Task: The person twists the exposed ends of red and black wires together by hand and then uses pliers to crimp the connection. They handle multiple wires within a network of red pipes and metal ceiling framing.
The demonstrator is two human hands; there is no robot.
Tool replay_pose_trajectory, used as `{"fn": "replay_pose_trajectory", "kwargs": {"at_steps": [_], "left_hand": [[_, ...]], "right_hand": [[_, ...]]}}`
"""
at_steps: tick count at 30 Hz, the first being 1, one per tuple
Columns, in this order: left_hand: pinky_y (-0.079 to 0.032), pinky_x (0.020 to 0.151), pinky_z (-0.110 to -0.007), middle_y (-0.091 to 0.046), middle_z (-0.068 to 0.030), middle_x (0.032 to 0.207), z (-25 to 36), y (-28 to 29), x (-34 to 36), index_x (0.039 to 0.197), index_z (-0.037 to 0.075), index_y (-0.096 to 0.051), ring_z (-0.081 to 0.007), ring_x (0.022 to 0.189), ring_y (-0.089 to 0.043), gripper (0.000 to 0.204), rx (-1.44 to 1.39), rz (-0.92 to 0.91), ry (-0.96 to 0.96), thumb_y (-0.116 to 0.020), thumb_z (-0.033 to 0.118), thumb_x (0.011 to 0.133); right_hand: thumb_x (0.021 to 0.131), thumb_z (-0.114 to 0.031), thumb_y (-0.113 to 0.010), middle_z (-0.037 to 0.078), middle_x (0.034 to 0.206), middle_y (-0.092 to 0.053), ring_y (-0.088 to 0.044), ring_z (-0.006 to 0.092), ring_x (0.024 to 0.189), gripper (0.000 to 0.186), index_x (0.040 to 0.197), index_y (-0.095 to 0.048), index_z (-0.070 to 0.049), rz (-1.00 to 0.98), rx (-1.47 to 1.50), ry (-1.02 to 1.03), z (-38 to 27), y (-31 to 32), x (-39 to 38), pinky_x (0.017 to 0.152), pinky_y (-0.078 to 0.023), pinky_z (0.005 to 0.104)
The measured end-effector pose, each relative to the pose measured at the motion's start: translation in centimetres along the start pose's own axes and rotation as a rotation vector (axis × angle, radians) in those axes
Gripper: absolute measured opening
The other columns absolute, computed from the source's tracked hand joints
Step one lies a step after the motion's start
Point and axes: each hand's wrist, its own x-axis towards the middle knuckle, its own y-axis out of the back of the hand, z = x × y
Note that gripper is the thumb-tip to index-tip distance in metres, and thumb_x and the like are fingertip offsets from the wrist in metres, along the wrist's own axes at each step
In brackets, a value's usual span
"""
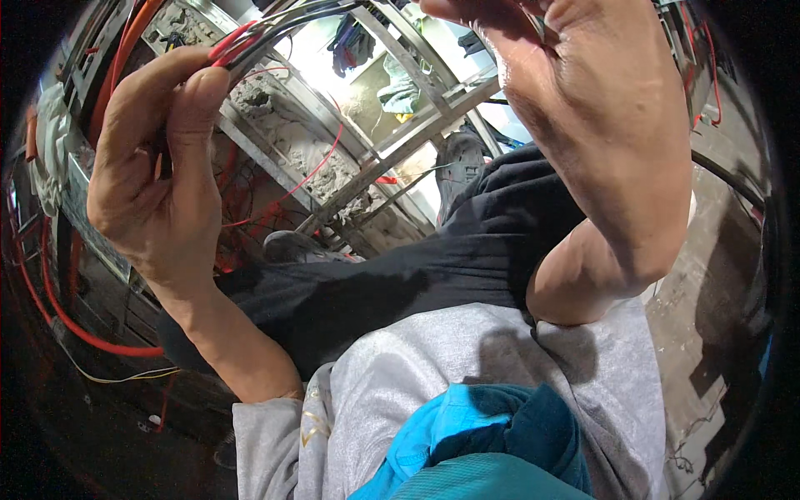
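Wires (268, 33) pinched by the left hand (167, 208) extend toward the right hand (587, 67).

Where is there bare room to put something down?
Maybe the pale floor between the grey T-shirt, right elbow and black cable. It's crowded around the left hand: pinched wires, red cable, orange tube, metal frame.

The thin red and black wires (235, 46) look smooth, glossy and plastic-coated, the barred grey frame (417, 139) is dull, scuffed metal, the crumbly grey debris (307, 157) looks rough, and the black trousers (350, 292), heathered grey shirt (417, 350) and bunched bright blue garment (425, 433) are matt cloth.
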Motion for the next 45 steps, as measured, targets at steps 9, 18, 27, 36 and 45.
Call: {"fn": "replay_pose_trajectory", "kwargs": {"at_steps": [9,18,27,36,45], "left_hand": [[-0.046,0.067,-0.019,-0.07,-0.001,0.087,0.3,0.4,-0.3,0.102,0.001,-0.075,-0.0057,0.075,-0.059,0.013,0.049,-0.041,0.035,-0.076,0.011,0.096],[-0.047,0.072,-0.018,-0.07,0.0001,0.089,1.9,-1.8,-0.5,0.105,0.001,-0.073,-0.0055,0.08,-0.06,0.012,-0.005,-0.027,0.106,-0.074,0.011,0.097],[-0.045,0.072,-0.018,-0.07,-0.0005,0.098,1.8,-1.8,-0.7,0.114,0.0,-0.071,-0.0036,0.083,-0.056,0.015,-0.012,-0.157,0.194,-0.065,0.008,0.103],[-0.044,0.066,-0.021,-0.067,-0.0003,0.085,2.6,-1.3,0.4,0.105,-0.002,-0.07,-0.0057,0.074,-0.054,0.016,0.151,-0.35,0.048,-0.068,0.013,0.101],[-0.045,0.065,-0.024,-0.067,-0.0021,0.079,2.7,-0.7,0.0,0.098,-0.002,-0.073,-0.0081,0.07,-0.055,0.015,0.08,-0.275,0.008,-0.072,0.013,0.099]], "right_hand": [[0.083,0.006,-0.057,0.017,0.091,-0.07,-0.07,0.0277,0.093,0.027,0.104,-0.073,0.001,0.003,0.011,0.025,0.1,-0.9,-0.7,0.087,-0.055,0.0367],[0.083,0.002,-0.059,0.015,0.09,-0.068,-0.067,0.0295,0.093,0.025,0.104,-0.073,-0.001,0.015,-0.036,0.008,0.7,-0.5,-1.5,0.087,-0.052,0.0384],[0.084,-0.002,-0.06,0.014,0.089,-0.065,-0.065,0.0313,0.094,0.025,0.104,-0.073,-0.003,0.011,-0.025,0.035,0.7,-1.4,-1.0,0.087,-0.05,0.0401],[0.084,-0.006,-0.061,0.012,0.088,-0.063,-0.063,0.0328,0.095,0.024,0.104,-0.074,-0.005,0.045,-0.108,0.044,0.8,-1.7,-0.7,0.088,-0.048,0.0416],[0.087,-0.016,-0.062,0.014,0.089,-0.069,-0.067,0.0287,0.095,0.017,0.088,-0.074,-0.004,0.12,-0.025,0.105,0.8,-1.7,-0.3,0.087,-0.049,0.0419]]}}
